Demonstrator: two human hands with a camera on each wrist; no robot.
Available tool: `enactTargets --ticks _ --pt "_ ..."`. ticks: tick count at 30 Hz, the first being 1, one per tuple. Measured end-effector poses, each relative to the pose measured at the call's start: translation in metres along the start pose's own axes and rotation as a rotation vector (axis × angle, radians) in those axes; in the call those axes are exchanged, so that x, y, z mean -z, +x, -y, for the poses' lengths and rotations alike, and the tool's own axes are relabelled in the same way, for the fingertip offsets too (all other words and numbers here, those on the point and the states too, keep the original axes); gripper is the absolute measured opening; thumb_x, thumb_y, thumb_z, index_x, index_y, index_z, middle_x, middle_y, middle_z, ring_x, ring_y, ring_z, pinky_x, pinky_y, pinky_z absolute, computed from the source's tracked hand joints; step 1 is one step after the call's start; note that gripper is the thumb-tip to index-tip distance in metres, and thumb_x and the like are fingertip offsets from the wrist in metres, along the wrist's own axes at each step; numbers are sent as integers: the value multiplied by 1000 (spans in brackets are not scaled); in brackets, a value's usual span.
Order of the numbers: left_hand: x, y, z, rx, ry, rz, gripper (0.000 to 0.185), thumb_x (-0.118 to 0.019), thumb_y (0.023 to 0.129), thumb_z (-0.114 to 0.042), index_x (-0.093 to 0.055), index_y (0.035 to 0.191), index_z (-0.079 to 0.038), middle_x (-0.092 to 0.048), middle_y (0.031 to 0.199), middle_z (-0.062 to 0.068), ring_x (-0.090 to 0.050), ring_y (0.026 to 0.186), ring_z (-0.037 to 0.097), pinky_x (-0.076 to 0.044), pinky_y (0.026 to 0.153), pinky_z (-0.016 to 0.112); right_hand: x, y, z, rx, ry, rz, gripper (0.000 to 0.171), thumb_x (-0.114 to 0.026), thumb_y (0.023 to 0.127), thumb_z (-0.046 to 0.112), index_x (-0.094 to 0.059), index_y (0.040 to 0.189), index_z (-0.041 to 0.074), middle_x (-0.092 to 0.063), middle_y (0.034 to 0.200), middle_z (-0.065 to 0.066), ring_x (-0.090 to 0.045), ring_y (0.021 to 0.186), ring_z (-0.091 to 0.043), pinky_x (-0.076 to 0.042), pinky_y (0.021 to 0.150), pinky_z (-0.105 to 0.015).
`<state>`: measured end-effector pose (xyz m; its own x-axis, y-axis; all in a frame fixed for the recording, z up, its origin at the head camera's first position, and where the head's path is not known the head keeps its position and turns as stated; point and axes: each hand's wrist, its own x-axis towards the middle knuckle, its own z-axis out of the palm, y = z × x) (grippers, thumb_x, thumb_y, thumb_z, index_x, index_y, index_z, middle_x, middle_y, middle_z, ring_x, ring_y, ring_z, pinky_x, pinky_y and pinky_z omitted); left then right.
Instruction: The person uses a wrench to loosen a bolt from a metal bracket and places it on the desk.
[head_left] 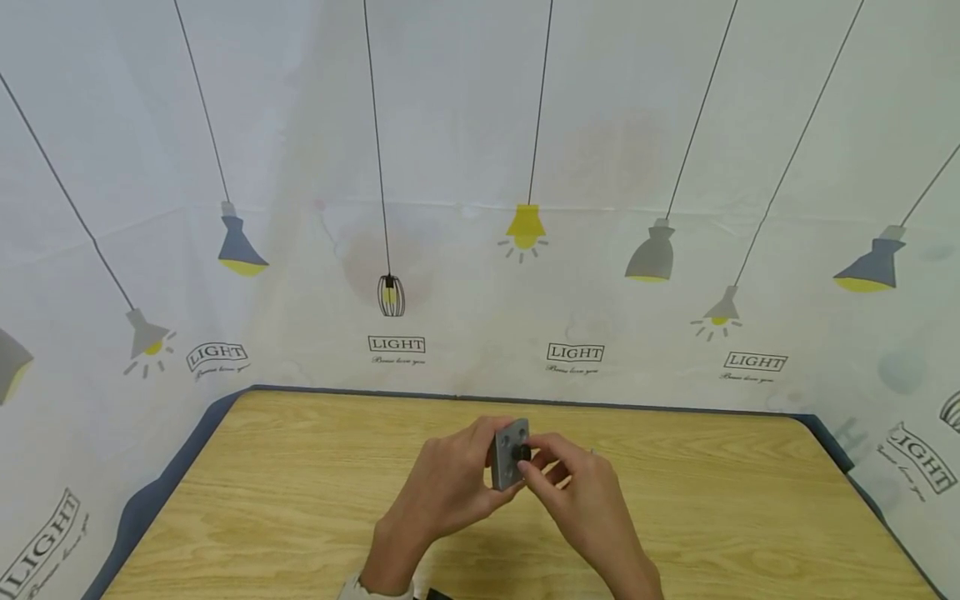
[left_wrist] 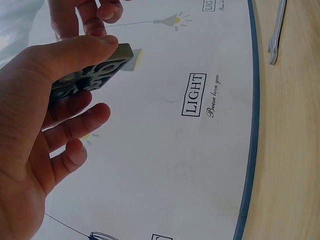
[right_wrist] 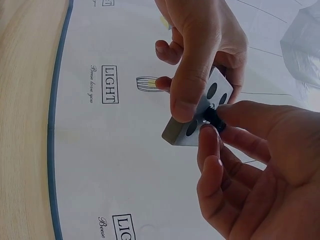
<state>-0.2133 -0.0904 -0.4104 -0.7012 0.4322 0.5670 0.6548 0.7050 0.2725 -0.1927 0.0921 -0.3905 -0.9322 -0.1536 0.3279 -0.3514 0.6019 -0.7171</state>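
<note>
Above the wooden table (head_left: 300, 500), my left hand (head_left: 457, 483) grips a small grey metal block (head_left: 507, 460) with round holes in its face, thumb on the front face and fingers behind. The block (right_wrist: 200, 117) shows its drilled face in the right wrist view and its dark edge (left_wrist: 95, 74) in the left wrist view. My right hand (head_left: 558, 475) pinches a small black screw-like part (right_wrist: 214, 118) between thumb and forefinger and holds it at one of the block's holes.
A metal wrench (left_wrist: 276, 31) lies on the table near its blue edge. A white cloth (head_left: 480, 208) printed with lamps and the word LIGHT rises behind and beside the table.
</note>
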Motion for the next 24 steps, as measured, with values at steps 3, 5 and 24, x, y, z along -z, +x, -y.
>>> enactTargets --ticks 3,5,24 --pt "0 0 0 -2 7 1 68 -88 73 -34 -55 128 -12 -71 101 -4 -58 68 -2 -43 55 14 0 0 -1 13 -3 -8 20 -77 85 9 -73 103 19 -66 75 11 -61 65 0 -52 63 -22" --pt "0 0 0 -3 14 -1 68 -88 72 -34 -54 128 -12 -71 99 -4 -57 67 -3 -42 54 13 -1 0 -1 12 -3 -9 21 -77 85 8 -73 103 18 -67 76 11 -61 64 -1 -52 63 -22" --pt "-3 0 -1 -17 29 -30 66 -88 71 -37 -56 124 -13 -70 100 -6 -57 69 -2 -42 53 16 0 0 -1 -82 86 -46 5 -72 92 22 -71 94 17 -71 84 5 -62 68 -5 -51 64 -23"
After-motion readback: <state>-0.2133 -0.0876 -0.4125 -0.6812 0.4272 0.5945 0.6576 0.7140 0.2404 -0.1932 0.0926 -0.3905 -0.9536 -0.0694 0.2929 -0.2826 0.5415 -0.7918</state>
